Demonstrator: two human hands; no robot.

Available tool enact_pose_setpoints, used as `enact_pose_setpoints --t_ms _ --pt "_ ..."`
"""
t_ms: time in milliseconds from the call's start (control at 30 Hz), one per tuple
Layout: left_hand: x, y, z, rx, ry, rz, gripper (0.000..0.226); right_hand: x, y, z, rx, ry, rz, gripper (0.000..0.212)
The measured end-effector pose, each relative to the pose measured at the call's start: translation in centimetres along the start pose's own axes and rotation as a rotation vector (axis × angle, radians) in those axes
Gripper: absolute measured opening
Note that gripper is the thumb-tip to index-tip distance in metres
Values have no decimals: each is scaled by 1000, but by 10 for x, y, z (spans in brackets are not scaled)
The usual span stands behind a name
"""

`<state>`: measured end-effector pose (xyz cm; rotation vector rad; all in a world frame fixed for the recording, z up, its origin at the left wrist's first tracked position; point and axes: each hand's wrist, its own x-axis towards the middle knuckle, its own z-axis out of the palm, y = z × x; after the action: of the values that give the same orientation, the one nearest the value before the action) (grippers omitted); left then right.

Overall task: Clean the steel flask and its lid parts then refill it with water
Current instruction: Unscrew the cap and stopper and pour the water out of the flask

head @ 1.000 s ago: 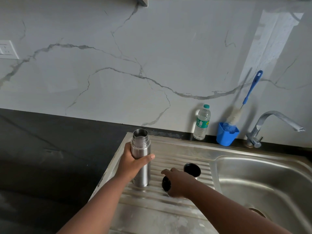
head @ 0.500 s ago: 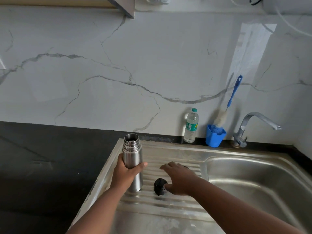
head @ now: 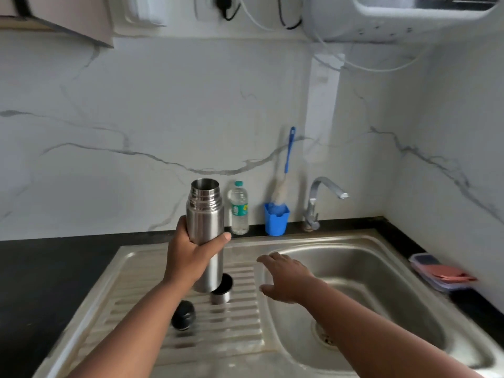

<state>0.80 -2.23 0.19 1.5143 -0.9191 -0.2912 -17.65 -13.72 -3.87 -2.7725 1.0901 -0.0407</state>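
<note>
Beside the sink [head: 381, 257], left hand [head: 191, 257] is gripping the opened flask [head: 206, 230]; right hand [head: 289, 278], fingers spread, is holding nothing; washing and refilling seemingly remain.

Open steel flask [head: 205, 227] upright; cup lid [head: 221, 291], black stopper [head: 183, 315] on drainboard.

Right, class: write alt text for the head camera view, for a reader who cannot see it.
A left hand grips an open steel flask upright above a sink's draining board, while the open right hand reaches toward the basin. A steel cup lid and black stopper sit on the board.
</note>
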Motion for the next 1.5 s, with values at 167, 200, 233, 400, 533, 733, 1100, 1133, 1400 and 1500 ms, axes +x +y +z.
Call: enact_pose_setpoints --t_ms 167,200,233,400,533,733,1100,1133,1400,1500 --pt "-17 20 95 61 -146 4 65 -27 94 -7 31 17 98 73" --pt "-23 20 115 88 -171 -4 65 -33 115 -9 35 18 105 73" --pt "-29 18 135 118 -190 -15 64 -38 136 -11 31 20 107 74" --pt "-56 7 216 228 -234 -87 62 -56 242 -7 -10 12 133 76" --pt "-70 6 253 321 -229 -160 63 -67 304 13 -42 -45 108 81" --pt "-75 6 274 541 -242 -144 61 -72 354 43 -51 -115 110 99" --pt "-78 -2 298 639 -318 -151 58 -64 373 74 -31 -48 160 130" --pt "-78 -2 299 650 -332 -159 58 -65 373 77 -42 -43 161 132" --pt "-83 -9 293 721 -388 -157 60 -65 378 95 -128 -30 134 96" --pt "-85 -8 284 762 -405 -157 60 -70 378 103 -184 -23 148 79"
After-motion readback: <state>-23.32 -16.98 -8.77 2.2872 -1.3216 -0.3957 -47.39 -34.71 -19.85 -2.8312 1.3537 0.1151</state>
